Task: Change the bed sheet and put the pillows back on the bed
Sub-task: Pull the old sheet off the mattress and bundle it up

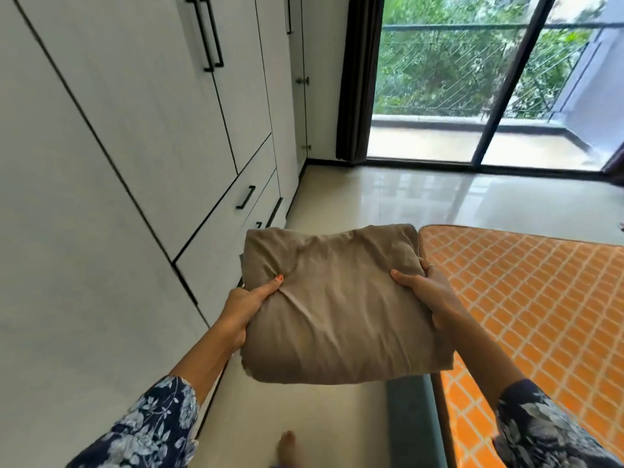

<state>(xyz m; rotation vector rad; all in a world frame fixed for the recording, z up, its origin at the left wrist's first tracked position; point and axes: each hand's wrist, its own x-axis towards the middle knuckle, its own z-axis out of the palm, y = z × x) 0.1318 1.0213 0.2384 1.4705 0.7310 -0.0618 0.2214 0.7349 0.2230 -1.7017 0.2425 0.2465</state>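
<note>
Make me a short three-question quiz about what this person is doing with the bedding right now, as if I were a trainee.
1. True or false: the orange quilted mattress is already covered by a sheet.
2. What do the left hand and right hand hold between them?
A. a white pillow
B. a folded tan sheet
C. a dark curtain
3. Fill in: the white wardrobe stands on the person's ____ side.

Key
1. False; its orange quilting lies bare.
2. B; both hands grip the folded tan sheet by its side edges, beside the mattress edge.
3. Left.
</note>
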